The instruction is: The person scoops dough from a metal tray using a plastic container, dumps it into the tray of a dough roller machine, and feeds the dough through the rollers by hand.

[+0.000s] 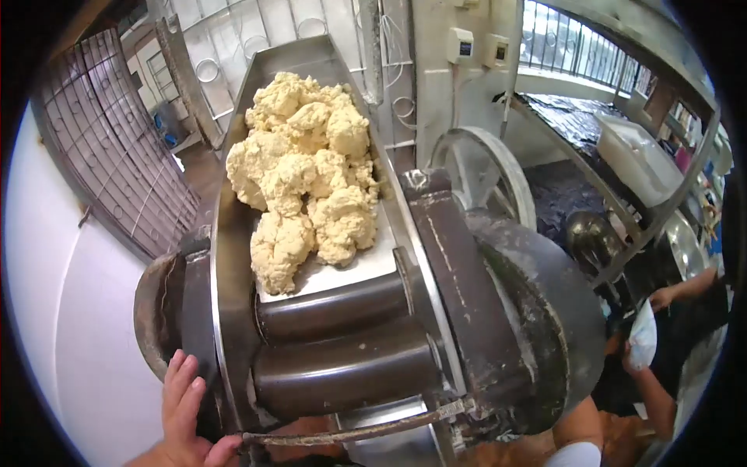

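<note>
My left hand point(187, 412) rests at the lower left against the dark side frame of a roller machine. Its fingers are stretched upward, the thumb lies near the curved front bar point(358, 432), and nothing is held. In front are two dark metal rollers point(346, 373), side by side across the machine. Behind them a long metal trough point(233, 249) slopes away, with a heap of crumbly pale yellow dough point(303, 171) lying in several lumps on its white base. No right hand of mine shows. Bare skin and white cloth appear at the bottom right; whose they are I cannot tell.
A large wheel point(506, 167) and a rounded dark housing point(537, 311) stand right of the rollers. At far right another person's hands point(661, 300) hold a white bag point(643, 336). A plastic tub point(638, 159) sits on a shelf. A metal gate point(117, 132) stands left.
</note>
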{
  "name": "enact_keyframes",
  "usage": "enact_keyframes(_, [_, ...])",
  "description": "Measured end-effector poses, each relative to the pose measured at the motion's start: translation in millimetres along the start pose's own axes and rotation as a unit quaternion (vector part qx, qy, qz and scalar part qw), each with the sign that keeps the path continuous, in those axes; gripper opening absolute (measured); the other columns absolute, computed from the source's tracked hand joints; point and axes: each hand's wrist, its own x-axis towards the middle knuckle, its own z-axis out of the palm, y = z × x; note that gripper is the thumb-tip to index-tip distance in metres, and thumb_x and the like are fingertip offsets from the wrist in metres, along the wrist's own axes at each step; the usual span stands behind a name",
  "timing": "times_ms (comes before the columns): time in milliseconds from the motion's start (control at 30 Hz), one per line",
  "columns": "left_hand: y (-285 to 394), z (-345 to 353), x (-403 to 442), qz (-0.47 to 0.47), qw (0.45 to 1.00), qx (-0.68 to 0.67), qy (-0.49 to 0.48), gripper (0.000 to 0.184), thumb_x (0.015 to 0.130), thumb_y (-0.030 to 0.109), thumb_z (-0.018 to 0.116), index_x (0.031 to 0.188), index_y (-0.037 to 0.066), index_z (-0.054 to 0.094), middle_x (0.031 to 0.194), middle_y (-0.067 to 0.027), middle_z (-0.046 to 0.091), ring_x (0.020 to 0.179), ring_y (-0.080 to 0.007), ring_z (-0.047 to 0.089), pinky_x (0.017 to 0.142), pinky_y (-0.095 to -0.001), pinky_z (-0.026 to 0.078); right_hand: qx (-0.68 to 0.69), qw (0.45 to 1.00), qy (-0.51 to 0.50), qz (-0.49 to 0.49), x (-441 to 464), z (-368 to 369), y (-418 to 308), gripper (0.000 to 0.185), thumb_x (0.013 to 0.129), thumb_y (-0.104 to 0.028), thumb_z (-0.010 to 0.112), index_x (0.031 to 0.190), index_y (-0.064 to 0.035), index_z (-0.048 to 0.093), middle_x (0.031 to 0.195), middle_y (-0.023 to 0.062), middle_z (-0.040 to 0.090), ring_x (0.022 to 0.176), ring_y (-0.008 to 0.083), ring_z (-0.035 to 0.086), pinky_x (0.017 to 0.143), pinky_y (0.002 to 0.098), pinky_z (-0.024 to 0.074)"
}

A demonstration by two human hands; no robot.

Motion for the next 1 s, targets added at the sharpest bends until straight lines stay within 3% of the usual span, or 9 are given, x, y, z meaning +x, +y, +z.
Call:
enact_keyframes(67, [-9,3,-11,0.017,1.000,-0.017,-0.018,0.080,0.085,0.043,0.060,0.141,-0.005,0.030,0.144,-0.0309,0.032,0.134,-0.0487,0.029,0.110,-0.0565,0.021,0.021,1.000,-0.001,0.017,-15,-2,14,0.045,0.087,-0.031,0.061,0.118,-0.0007,0.048,0.111,0.0168,0.059,0.102,0.0307,0.057,0.087,0.0409,0.0450])
enact_keyframes(267, [-23,6,-16,0.041,0.998,-0.037,0.009,0.086,0.081,0.045,0.066,0.141,-0.005,0.030,0.144,-0.0307,0.033,0.134,-0.0486,0.030,0.110,-0.0563,0.022,0.111,0.992,0.005,0.057,-58,-8,49,0.044,0.089,-0.026,0.059,0.123,0.0001,0.049,0.117,0.0149,0.058,0.105,0.0264,0.056,0.090,0.0378,0.0446])
enact_keyframes(300, [-20,6,-13,0.037,0.998,-0.049,0.031,0.087,0.073,0.040,0.076,0.137,-0.005,0.038,0.140,-0.0297,0.038,0.130,-0.0497,0.035,0.107,-0.0569,0.028,0.139,0.988,0.010,0.065,-68,-11,56,0.044,0.089,-0.025,0.059,0.124,0.0003,0.049,0.118,0.0146,0.057,0.106,0.0257,0.056,0.090,0.0373,0.0446])
enact_keyframes(500, [-22,6,-12,0.057,0.994,-0.075,0.050,0.086,0.073,0.039,0.076,0.136,-0.005,0.039,0.140,-0.0278,0.040,0.130,-0.0473,0.037,0.106,-0.0550,0.029,0.324,0.935,0.074,0.119,-152,-36,94,0.044,0.091,-0.021,0.057,0.129,0.0011,0.049,0.124,0.0126,0.056,0.110,0.0214,0.055,0.093,0.0342,0.0442])
enact_keyframes(600, [-24,4,-13,0.061,0.993,-0.098,0.038,0.085,0.073,0.041,0.074,0.136,-0.004,0.039,0.141,-0.0270,0.038,0.132,-0.0465,0.034,0.108,-0.0556,0.025,0.220,0.950,0.158,0.157,-218,-35,75,0.043,0.090,-0.020,0.061,0.123,0.0064,0.052,0.118,0.0122,0.060,0.106,0.0197,0.056,0.093,0.0299,0.0415])
enact_keyframes(700, [-26,1,-14,0.069,0.989,-0.125,0.036,0.085,0.074,0.043,0.073,0.136,-0.003,0.038,0.141,-0.0261,0.038,0.132,-0.0465,0.032,0.109,-0.0561,0.022,0.242,0.915,0.228,0.227,-275,-26,67,0.043,0.087,-0.017,0.064,0.122,0.0065,0.053,0.116,0.0143,0.060,0.107,0.0207,0.056,0.094,0.0313,0.0431])
enact_keyframes(833, [-28,-7,-15,0.103,0.982,-0.157,0.010,0.085,0.076,0.045,0.071,0.137,-0.003,0.037,0.142,-0.0246,0.037,0.134,-0.0457,0.030,0.109,-0.0561,0.022,0.205,0.927,0.233,0.209,-339,-7,37,0.037,0.085,-0.015,0.066,0.114,0.0055,0.059,0.105,0.0098,0.062,0.090,0.0145,0.058,0.081,0.0268,0.0468])
enact_keyframes(933, [-44,-12,-8,0.176,0.947,-0.261,-0.069,0.079,0.082,0.044,0.066,0.139,-0.001,0.035,0.143,-0.0246,0.036,0.134,-0.0445,0.030,0.109,-0.0548,0.022,0.194,0.935,0.205,0.215,-398,3,-15,0.032,0.084,-0.013,0.067,0.110,0.0041,0.061,0.096,0.0063,0.063,0.080,0.0105,0.056,0.072,0.0234,0.0462])
enact_keyframes(1000, [-57,-20,19,0.249,0.940,-0.221,-0.067,0.079,0.082,0.042,0.066,0.140,0.000,0.035,0.143,-0.0230,0.037,0.135,-0.0422,0.031,0.110,-0.0524,0.023,0.198,0.936,0.208,0.203,-425,18,-19,0.028,0.084,-0.012,0.066,0.107,0.0029,0.062,0.092,0.0045,0.063,0.077,0.0088,0.054,0.069,0.0218,0.0450])
